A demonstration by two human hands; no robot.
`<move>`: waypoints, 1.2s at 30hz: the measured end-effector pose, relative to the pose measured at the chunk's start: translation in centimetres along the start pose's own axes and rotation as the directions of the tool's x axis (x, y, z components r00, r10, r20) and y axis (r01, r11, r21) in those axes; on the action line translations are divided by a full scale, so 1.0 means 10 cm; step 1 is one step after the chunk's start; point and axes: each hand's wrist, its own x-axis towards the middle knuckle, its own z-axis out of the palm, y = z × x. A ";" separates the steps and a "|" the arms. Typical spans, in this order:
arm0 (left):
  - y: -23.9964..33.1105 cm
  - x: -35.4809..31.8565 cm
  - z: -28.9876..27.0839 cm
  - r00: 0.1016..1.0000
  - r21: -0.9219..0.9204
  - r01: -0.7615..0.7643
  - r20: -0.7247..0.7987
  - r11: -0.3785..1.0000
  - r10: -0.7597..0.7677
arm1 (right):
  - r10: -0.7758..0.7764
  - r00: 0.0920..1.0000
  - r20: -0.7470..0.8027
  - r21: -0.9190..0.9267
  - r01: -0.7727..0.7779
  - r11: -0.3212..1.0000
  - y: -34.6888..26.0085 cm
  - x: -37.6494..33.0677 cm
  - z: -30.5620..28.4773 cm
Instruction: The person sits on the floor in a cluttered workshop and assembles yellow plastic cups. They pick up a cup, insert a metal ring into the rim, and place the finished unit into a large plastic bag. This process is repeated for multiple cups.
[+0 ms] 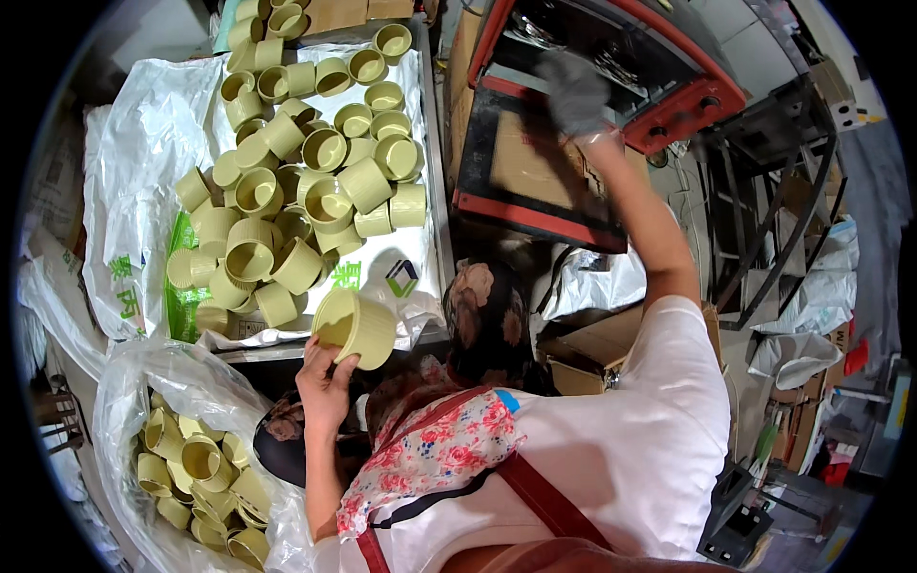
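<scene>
My left hand (326, 380) grips a pale yellow-green ribbed cup (369, 329) by its rim, thumb and fingers closed on it. The cup is tilted, its mouth facing left, over the near edge of a table. My right hand (576, 94), in a grey glove, is at the opening of a red countertop oven (659, 72). Motion smears its fingers, so what they do cannot be made out. Shiny metal pieces (616, 59) show inside the oven. The oven's door (535, 158) hangs down below my right forearm.
Many similar cups (330, 203) lie in a loose heap on white plastic sheeting (143, 181) on the table. At lower left, a clear plastic bag (124, 382) holds more cups. Cardboard boxes (587, 344) stand below the oven; a black metal frame (764, 220) is at right.
</scene>
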 end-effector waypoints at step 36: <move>-0.01 -0.48 0.16 0.972 -0.100 0.215 -0.075 0.971 -0.223 | 0.422 0.891 0.168 -0.444 -0.314 0.840 1.81 0.50 -0.14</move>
